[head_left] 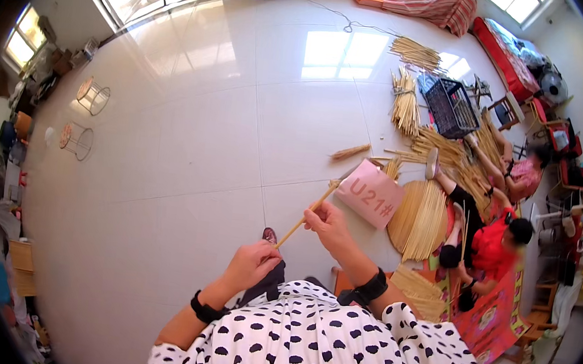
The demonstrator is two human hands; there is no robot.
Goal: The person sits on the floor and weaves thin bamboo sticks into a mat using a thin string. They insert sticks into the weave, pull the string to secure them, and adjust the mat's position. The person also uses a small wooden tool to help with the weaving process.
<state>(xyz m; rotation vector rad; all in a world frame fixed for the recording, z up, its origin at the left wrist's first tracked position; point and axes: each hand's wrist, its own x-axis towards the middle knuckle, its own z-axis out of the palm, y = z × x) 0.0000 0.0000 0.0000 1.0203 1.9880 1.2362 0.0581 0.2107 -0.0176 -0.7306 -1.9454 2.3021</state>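
Observation:
My left hand grips the lower end of a thin, pale straw-coloured stalk near my middle. My right hand pinches the same stalk higher up, so it runs diagonally between my hands, its frayed tip toward a pink sign. Right of the sign lies a round wooden board covered with parallel straw strips. Another pile of strips lies by my right forearm.
Two co-workers sit on the right among straw bundles, beside a black plastic crate and a red patterned mat. Two wire-legged stools stand at the left. A shoe shows below my hands.

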